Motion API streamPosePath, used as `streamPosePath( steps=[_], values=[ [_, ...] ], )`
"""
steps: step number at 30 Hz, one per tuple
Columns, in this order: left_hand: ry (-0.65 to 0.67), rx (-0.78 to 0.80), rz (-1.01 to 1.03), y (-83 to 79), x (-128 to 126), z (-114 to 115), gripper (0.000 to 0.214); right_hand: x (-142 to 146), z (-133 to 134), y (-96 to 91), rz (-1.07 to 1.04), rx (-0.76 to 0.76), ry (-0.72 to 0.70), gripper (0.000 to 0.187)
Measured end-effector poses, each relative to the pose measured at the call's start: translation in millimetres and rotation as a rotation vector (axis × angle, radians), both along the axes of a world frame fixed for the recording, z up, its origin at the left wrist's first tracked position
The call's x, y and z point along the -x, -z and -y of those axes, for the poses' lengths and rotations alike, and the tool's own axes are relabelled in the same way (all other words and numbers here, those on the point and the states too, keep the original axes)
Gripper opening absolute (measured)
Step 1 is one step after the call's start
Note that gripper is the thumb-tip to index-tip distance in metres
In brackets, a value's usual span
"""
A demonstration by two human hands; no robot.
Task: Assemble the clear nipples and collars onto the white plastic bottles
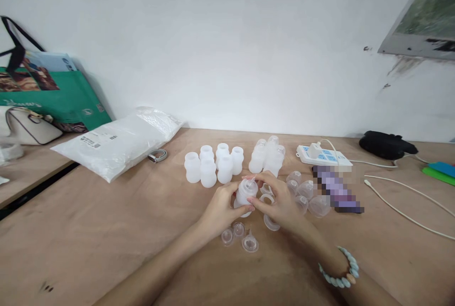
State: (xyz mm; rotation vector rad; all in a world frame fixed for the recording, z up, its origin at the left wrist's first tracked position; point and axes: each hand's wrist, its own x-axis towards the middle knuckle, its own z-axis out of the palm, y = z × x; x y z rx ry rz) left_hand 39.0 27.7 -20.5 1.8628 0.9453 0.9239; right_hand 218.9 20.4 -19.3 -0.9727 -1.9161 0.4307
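Both my hands meet over the middle of the wooden table (88,230) around one small translucent white bottle (246,190). My left hand (221,209) wraps its body from the left. My right hand (280,202), with a pale bead bracelet (339,270) at the wrist, pinches the bottle's top from the right. Under my hands lie clear teats (250,243) and white rings (271,222). Behind stand several open bottles (213,166) and a group of capped bottles (268,154). Clear dome caps (309,194) lie to the right.
A white plastic bag (117,142) and a metal clip (157,156) lie at the left. A green shopping bag (60,90) and a handbag (30,126) stand far left. A power strip (323,155), white cables (401,209), a black pouch (386,144) and a phone (337,190) lie right.
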Motion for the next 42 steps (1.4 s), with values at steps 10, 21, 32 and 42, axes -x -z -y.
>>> streamPosePath(
  steps=[10,21,32,42],
  values=[
    [-0.022,0.037,-0.014,-1.1,-1,2,0.034,9,0,8.5,-0.088,0.042,0.128,0.031],
    [-0.051,0.063,0.038,-0.3,-3,3,0.054,1,-1,3.0,-0.127,0.029,0.026,0.028],
    [-0.049,0.03,0.064,3.3,-3,4,0.052,12,2,8.0,-0.212,0.088,0.028,0.027],
    [-0.043,0.038,0.094,3.5,-3,5,0.054,16,2,13.3,-0.18,0.032,0.184,0.033]
  ],
)
